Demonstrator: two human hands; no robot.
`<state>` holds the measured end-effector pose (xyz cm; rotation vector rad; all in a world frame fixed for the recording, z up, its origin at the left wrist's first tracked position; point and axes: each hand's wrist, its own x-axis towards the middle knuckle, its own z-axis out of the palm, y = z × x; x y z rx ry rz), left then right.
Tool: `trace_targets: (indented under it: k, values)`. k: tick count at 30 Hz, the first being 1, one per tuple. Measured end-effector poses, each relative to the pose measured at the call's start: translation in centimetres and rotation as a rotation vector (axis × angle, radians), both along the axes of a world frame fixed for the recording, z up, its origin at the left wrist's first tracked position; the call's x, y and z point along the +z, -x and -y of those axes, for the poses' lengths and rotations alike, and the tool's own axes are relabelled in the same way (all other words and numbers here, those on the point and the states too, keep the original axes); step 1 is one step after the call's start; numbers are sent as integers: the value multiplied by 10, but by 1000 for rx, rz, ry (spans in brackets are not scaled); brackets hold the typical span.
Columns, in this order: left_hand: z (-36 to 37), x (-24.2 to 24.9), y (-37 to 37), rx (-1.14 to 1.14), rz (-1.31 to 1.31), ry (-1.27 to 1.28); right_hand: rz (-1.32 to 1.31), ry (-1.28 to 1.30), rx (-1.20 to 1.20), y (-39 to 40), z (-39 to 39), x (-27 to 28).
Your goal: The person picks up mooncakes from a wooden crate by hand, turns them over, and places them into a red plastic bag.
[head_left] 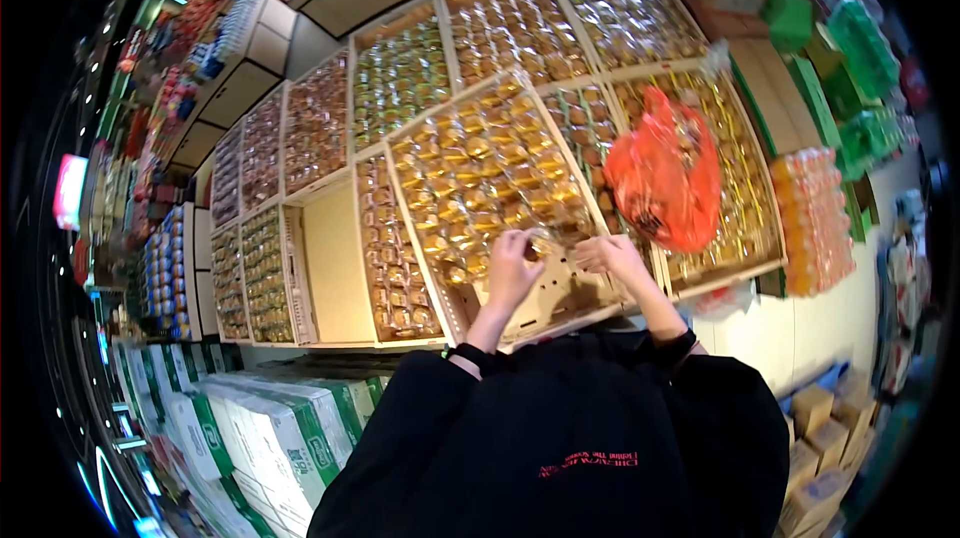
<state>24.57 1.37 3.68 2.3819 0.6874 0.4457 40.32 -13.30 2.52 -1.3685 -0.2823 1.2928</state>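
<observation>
A wooden tray point(447, 313) tilts on top of the other trays, holding rows of wrapped golden items point(480, 153); its near part shows bare wood with slots. At the near edge of those rows, my left hand point(515, 263) has its fingers curled round one of the wrapped items. My right hand point(607, 256) is just to the right, above the bare part of the tray, its fingers extended and nothing visible in them. A red plastic bag point(665, 173) lies to the right on another tray of wrapped items.
Wooden compartments of wrapped items point(400, 78) spread behind and to the left, with one bare compartment point(335, 263). Orange bottles point(810, 223) and cartons point(765, 98) stand at the right. Green-and-white packages point(270, 428) are stacked at the lower left, small boxes point(825, 443) at the lower right.
</observation>
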Motion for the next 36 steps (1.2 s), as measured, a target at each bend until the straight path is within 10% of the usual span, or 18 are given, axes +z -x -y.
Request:
trace_targets:
  k: [20,25,29,33,36]
  values:
    - [-39,-93,-2,-113,-363,-156,362,260,-655,-105,138,-34]
    - [-24,-82,-4,-85,-283,-193,817,150,-590,-148,103,-108]
    - [-2,-94,-9,-283,-272,-295,1363,651,-186,-154,97,-124]
    - [8,-106,-6,-438,-378,-116,1248,372,-201,-162,100,-144]
    - [-1,-100,-8,-522,-492,-25,1299,627,11,-178,100,-158]
